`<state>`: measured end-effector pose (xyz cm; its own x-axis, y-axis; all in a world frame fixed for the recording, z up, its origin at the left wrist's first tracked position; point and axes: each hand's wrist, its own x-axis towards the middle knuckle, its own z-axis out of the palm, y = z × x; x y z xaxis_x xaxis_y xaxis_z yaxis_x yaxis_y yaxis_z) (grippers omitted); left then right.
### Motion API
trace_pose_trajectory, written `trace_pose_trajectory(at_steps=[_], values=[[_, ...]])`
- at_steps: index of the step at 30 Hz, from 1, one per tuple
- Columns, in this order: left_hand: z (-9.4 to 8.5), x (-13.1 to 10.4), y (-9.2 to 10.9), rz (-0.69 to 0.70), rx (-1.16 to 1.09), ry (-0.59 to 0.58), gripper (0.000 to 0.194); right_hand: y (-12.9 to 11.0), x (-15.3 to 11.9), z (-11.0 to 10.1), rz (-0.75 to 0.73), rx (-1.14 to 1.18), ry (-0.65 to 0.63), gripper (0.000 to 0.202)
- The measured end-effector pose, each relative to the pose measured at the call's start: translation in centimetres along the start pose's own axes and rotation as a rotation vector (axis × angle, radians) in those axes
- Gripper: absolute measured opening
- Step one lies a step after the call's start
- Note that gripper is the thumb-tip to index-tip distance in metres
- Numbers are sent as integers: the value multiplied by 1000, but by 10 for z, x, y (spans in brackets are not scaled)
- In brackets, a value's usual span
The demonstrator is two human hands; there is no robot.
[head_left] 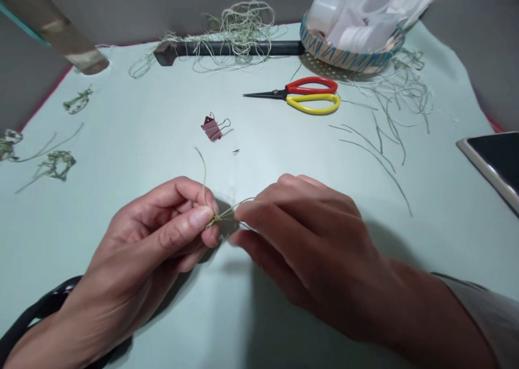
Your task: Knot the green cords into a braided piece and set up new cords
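Note:
Between the thumb and fingers of my left hand [162, 234] is pinched a small knotted piece of thin green cord [217, 218]. One loose cord end sticks up above the left thumb. More strands run from the knot toward my right hand [308, 234], whose thumb and index finger are bent close around them. The right fingertips are partly blurred, and its other fingers are hidden behind the back of the hand. Beyond my hands lie a pink binder clip [212, 129] and a tiny dark bit [236, 151].
Scissors [312, 96] with red and yellow handles lie farther back. Behind them are a dark bar [279, 48], tangled cord [247, 28] and a basket [348, 58] of white spools. Knotted cord pieces [59, 165] lie left, cut strands [377, 152] and a phone [497, 163] right.

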<state>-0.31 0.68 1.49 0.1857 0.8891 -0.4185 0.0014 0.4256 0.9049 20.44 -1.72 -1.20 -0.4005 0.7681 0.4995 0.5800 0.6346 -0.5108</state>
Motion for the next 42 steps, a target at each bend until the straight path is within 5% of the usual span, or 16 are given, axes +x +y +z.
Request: trace_pose_trajectory(at_steps=[12, 22, 30, 35, 42], values=[[7, 5, -4, 79, 27, 67, 11, -1, -1, 3, -25, 130, -53, 23], [4, 2, -2, 70, 13, 85, 8, 0, 29, 8, 22, 166, -159, 9], [9, 5, 2, 75, -13, 103, 10, -5, 3, 1, 57, 178, -126, 35], [10, 6, 0, 79, 11, 116, 9, -1, -1, -7, 45, 340, -219, 32], [8, 5, 1, 42, 8, 124, 9, -4, -6, -4, 74, 271, -295, 21]])
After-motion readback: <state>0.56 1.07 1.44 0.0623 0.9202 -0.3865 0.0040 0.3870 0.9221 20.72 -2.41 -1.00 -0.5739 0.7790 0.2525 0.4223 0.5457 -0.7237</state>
